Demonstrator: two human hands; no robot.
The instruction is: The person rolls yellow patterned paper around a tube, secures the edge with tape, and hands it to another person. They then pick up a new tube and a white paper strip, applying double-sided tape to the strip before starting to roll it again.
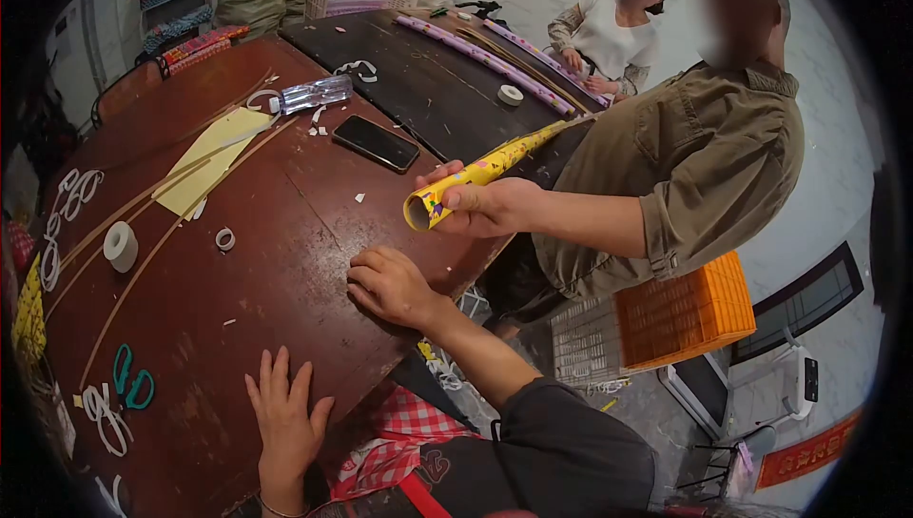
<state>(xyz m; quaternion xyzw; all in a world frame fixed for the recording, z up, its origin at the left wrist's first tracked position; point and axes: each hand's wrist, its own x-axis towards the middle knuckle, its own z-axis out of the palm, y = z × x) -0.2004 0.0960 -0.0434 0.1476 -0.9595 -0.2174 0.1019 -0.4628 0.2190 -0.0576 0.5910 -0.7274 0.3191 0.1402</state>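
The person's left hand [285,413] lies flat and open on the brown desk [247,271], fingers spread, holding nothing; its grip is fully slack. The right hand [390,285] rests further up the desk with fingers curled loosely down onto the wood, also empty as far as can be seen. Just beyond the right hand, a co-worker's hand [485,206] clasps the near end of a yellow patterned paper roll [485,168], which slants up and away from that hand, its open mouth facing the desk edge. Left of the right hand lie a small tape ring [224,238] and, further left, a white tape roll [121,245]; a black phone [376,142] sits beyond the paper roll's near end, and green-handled scissors [133,380] lie left of the left hand. As a judgement: the roll is held at one end only, so it could sag, unwind or crease; a swing of its near end might also nudge the phone.
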